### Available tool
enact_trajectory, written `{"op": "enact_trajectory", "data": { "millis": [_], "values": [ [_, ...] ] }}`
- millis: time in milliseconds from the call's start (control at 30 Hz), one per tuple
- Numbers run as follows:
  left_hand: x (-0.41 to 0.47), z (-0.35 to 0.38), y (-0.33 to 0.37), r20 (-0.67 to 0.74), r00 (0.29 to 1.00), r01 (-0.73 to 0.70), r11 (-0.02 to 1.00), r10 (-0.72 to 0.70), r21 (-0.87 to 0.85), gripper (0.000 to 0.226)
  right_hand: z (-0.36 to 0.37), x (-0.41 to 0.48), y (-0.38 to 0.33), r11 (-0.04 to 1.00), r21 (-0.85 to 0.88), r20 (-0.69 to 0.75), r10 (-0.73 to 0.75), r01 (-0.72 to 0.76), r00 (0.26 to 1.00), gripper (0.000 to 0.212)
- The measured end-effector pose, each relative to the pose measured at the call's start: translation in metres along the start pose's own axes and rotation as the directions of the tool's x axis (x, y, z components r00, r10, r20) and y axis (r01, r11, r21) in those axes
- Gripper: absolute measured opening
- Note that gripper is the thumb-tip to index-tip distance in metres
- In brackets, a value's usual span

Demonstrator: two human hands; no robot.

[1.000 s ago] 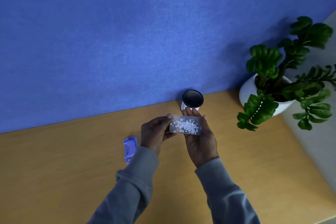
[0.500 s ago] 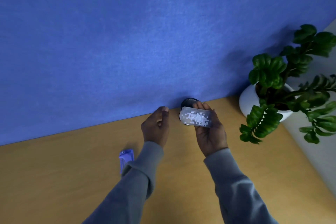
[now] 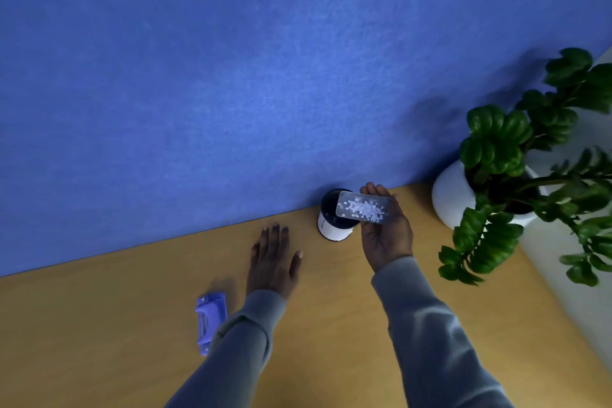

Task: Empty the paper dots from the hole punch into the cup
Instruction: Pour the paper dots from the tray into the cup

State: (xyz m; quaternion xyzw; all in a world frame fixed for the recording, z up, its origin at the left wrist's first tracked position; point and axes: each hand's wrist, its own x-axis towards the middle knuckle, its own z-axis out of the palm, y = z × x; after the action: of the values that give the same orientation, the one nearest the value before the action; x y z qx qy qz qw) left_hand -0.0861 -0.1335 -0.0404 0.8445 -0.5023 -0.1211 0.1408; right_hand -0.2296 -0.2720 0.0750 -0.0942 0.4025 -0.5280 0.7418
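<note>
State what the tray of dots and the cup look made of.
Tray in the right hand: clear plastic, likely; the white paper dots show through it. Cup: white matte outside, dark inside; paper or plastic, can't tell.

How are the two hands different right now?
The right hand is raised over the cup, gripping the clear tray of paper dots. The left hand lies flat and empty on the desk. Both wear grey sleeves.
</note>
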Motion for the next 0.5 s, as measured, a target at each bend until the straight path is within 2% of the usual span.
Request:
{"op": "enact_trajectory", "data": {
  "millis": [200, 333, 400, 433, 500],
  "values": [
    [-0.003, 0.015, -0.014, -0.003, 0.999, -0.041, 0.998, 0.042, 0.052, 0.065, 0.001, 0.010, 0.006, 0.979, -0.166, -0.104, -0.134, 0.116, 0.986, 0.022],
    [-0.004, 0.015, -0.012, -0.013, 0.999, -0.047, 0.998, 0.048, 0.049, 0.064, 0.008, 0.017, 0.017, 0.909, -0.364, -0.174, -0.279, 0.202, 0.944, 0.024],
    [-0.005, 0.016, -0.014, -0.021, 0.998, -0.054, 0.997, 0.055, 0.054, 0.065, 0.012, 0.022, 0.024, 0.789, -0.578, -0.195, -0.382, 0.208, 0.903, 0.030],
    [-0.006, 0.017, -0.014, -0.022, 0.998, -0.055, 0.997, 0.056, 0.060, 0.065, 0.014, 0.022, 0.026, 0.696, -0.686, -0.181, -0.447, 0.213, 0.876, 0.033],
    [-0.007, 0.018, -0.015, -0.029, 0.998, -0.051, 0.996, 0.053, 0.071, 0.066, 0.019, 0.022, 0.032, 0.428, -0.873, -0.067, -0.580, 0.234, 0.812, 0.037]
  ]
}}
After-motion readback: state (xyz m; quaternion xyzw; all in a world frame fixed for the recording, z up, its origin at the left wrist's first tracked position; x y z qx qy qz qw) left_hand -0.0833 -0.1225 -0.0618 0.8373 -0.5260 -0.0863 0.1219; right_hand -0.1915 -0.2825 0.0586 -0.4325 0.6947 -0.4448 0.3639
